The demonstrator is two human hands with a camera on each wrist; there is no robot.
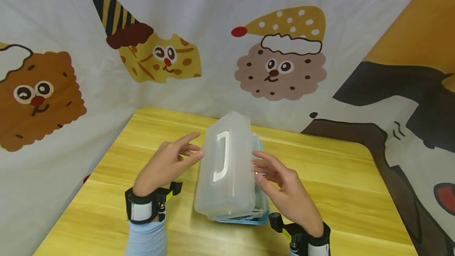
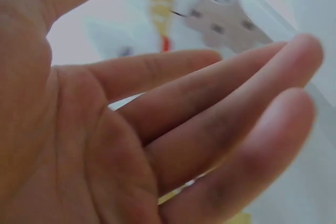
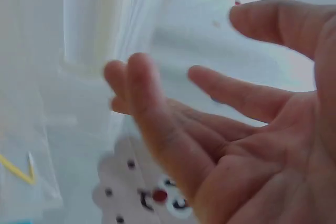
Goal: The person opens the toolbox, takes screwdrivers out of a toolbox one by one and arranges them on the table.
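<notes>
In the middle of the head view stands a translucent plastic storage box whose clear lid (image 1: 239, 169), with a white handle (image 1: 226, 155), is tilted over to the left. Beneath it shows the light-blue rim of the box base (image 1: 245, 221). My left hand (image 1: 163, 169) is at the lid's left side, fingers loosely extended, thumb tip right at its edge. On the other side my right hand (image 1: 289, 192) has its relaxed fingers at the lid's right edge, palm turned inward. Neither palm holds anything in the left hand (image 2: 115, 129) and right hand (image 3: 236, 156) wrist views.
Box and hands are over a yellow wood-grain table (image 1: 348, 192). A white cloth (image 1: 213, 23) printed with cartoon biscuits and cheese hangs behind and along the left side. Some small contents (image 1: 257, 211) show at the box's lower right corner.
</notes>
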